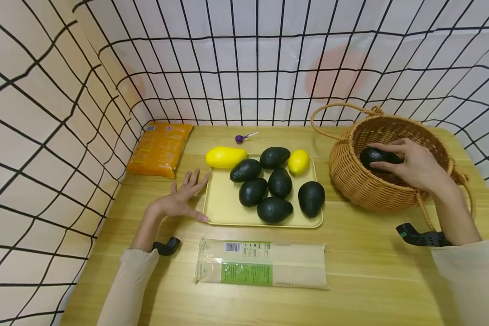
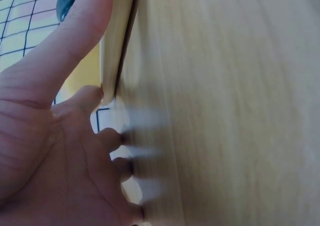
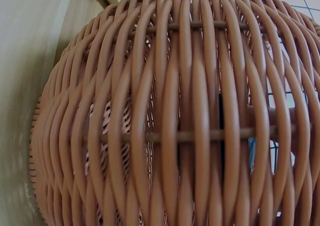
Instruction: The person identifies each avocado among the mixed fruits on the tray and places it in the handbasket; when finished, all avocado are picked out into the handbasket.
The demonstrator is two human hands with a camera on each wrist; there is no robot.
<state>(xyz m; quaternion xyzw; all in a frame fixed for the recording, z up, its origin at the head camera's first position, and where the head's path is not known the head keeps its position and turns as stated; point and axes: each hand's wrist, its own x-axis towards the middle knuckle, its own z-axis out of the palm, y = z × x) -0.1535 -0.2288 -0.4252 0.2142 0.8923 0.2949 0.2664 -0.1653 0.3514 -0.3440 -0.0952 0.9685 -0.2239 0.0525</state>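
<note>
Thumb and fingers of the right hand pinch an avocado at the mouth of a wicker basket. Fingers spread wide, the left hand rests at the left edge of a tray bearing six more avocados and a lemon; a mango overlaps its far left corner.

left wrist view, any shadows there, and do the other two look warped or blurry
Left wrist: soft shadows on the table beside the left hand; head: the wire grid bows, perhaps lens distortion; right wrist: the basket looks fairly sharp up close.
</note>
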